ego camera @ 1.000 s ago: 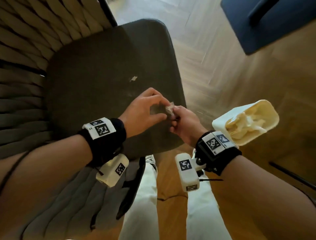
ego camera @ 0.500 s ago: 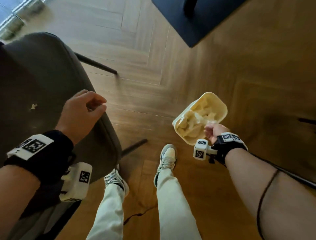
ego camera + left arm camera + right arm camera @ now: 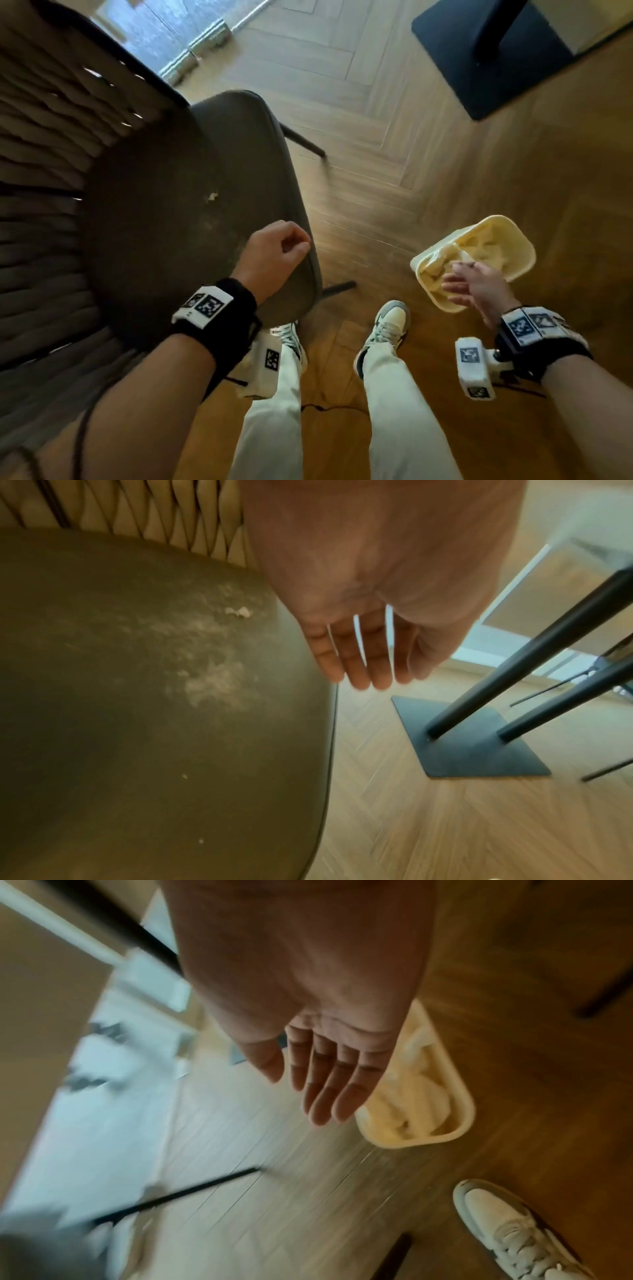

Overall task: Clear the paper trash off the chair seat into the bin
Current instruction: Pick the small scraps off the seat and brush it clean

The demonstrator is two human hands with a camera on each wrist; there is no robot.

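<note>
A small white paper scrap [image 3: 212, 196] lies near the middle of the dark chair seat [image 3: 164, 240]. The left wrist view shows the same scrap [image 3: 238, 612] and a few tiny crumbs [image 3: 185, 775] on the seat [image 3: 103, 696]. My left hand [image 3: 294, 240] hovers over the seat's right edge, fingers loose and holding nothing [image 3: 359, 669]. The cream bin [image 3: 513, 270] stands on the floor to the right, filled with crumpled paper [image 3: 486, 243]. My right hand [image 3: 455, 277] is spread over the bin's near rim with nothing in it; its fingers [image 3: 322, 1096] are straight beside the bin [image 3: 466, 1118].
The woven chair back [image 3: 44, 171] fills the left side. A black table base [image 3: 479, 68] with its post sits on the wooden floor at the far right. My two shoes [image 3: 387, 329] stand between chair and bin. A thin chair leg [image 3: 305, 140] sticks out behind the seat.
A second ago both hands pinched a paper piece at the seat's front edge. The right hand carried it to the bin and now is spread and empty; the left hand stayed by the seat.
</note>
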